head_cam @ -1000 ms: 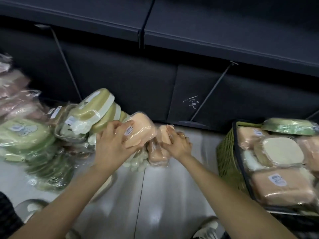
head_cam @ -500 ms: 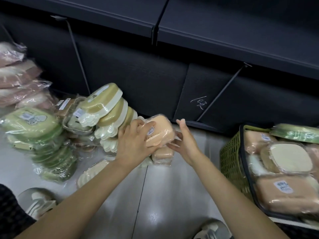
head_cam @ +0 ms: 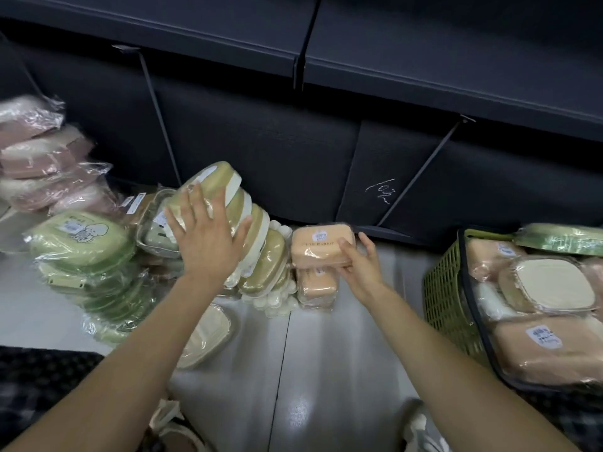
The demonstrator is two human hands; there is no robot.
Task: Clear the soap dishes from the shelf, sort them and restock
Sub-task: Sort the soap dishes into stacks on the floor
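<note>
The right hand [head_cam: 359, 269] pinched the near right corner of a peach dish [head_cam: 321, 244], thumb on its top face and fingers curled round its end, as the dish rested flat on a second peach dish [head_cam: 316, 287] on the white floor [head_cam: 342, 370], at the right end of the sorted row below the empty dark shelf [head_cam: 424, 57]. The left hand [head_cam: 208, 236] was spread flat, fingers straight, against the tilted face of the leaning olive dishes [head_cam: 228, 203]; it gripped nothing and appeared only to brace them. The step in hand was judged to be stacking peach on peach. To do it well, the upper dish should be squared over the lower one before release, since the film wrap looked glossy and likely to slide; the left palm should stay on the olive row, which leaned to the left and could topple. All dishes were rounded oblongs with soft corners, sealed in crinkled clear film bearing small white labels. The olive ones had cream scalloped bases. Green dishes [head_cam: 81, 239] lay stacked at the left, with pink dishes [head_cam: 42, 151] behind them at the far left edge. A green plastic basket [head_cam: 447, 301] of slatted mesh at the right held further peach and cream dishes, still unsorted. The floor was smooth and reflective.
</note>
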